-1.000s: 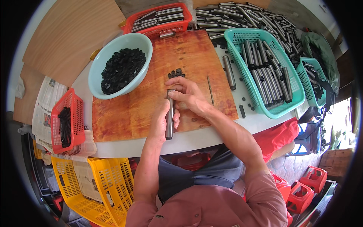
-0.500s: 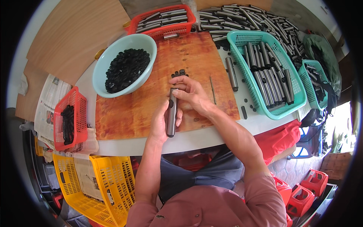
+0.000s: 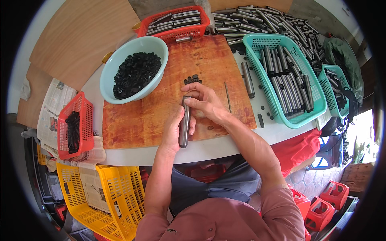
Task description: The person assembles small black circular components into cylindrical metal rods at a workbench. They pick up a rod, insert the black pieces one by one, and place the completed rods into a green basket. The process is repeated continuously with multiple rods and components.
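Head view, looking down on a white worktable [image 3: 225,146] whose near edge runs just past the wrists; a strip of bare white shows along it, and again at right between board and basket. A reddish-brown wooden board [image 3: 161,116], grain worn and stained, covers the table's middle; its near-left part lies open, the freest room on the surface. At far right a loose heap of grey metal tubes [image 3: 257,20] crowds the far edge. A large teal plastic lattice basket [image 3: 317,104] at right holds more grey tubes laid roughly parallel; a smaller teal basket [image 3: 341,84] sits just beyond it, its contents unclear. A red plastic lattice basket [image 3: 201,30] at the far edge holds tubes too. A pale blue round plastic bowl [image 3: 108,76], far left on the board, is filled with small black caps [image 3: 134,74]. Off the table's left edge, a red basket [image 3: 84,120] holds black pieces above yellow crates [image 3: 120,188]. The left hand [image 3: 175,130] is wrapped around a smooth grey metal tube [image 3: 184,128], held over the board's near edge, pointing near to far. The right hand [image 3: 203,102] pinches the tube's far end with curled fingertips. A few loose black caps [image 3: 192,79] and a thin metal rod [image 3: 227,96] lie on the board just beyond.
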`<state>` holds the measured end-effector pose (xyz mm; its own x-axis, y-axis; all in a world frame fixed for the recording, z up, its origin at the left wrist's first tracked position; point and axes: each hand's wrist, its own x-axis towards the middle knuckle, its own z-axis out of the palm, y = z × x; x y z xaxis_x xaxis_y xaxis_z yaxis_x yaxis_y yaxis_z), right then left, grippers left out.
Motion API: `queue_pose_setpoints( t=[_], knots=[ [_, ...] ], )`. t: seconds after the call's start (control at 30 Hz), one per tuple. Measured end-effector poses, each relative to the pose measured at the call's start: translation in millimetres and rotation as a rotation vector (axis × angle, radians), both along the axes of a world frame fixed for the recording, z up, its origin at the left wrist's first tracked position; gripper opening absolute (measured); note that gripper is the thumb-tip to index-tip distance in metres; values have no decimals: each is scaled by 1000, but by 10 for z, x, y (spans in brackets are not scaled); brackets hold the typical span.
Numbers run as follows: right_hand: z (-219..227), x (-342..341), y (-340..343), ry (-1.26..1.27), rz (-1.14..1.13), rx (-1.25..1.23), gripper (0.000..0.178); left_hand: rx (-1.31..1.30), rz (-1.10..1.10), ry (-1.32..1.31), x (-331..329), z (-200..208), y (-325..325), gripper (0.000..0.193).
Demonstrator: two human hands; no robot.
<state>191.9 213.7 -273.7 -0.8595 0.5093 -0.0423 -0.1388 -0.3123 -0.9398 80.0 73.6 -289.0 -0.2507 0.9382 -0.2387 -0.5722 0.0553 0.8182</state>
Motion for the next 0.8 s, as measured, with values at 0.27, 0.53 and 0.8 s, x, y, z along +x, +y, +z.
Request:
queue_pose_setpoints(
  t=[0.27, 0.53, 0.8],
  knots=[
    [-65, -1, 18, 37, -1, 46, 45, 32, -31, -27, -29, -78, 11, 45],
    [-59, 10, 78, 39, 25, 20, 44, 72, -47, 175, -57, -100, -29, 41],
    [-105, 9, 120, 25, 37, 221, 24, -10, 50, 1172, -183, 188, -239, 33]
  ],
)
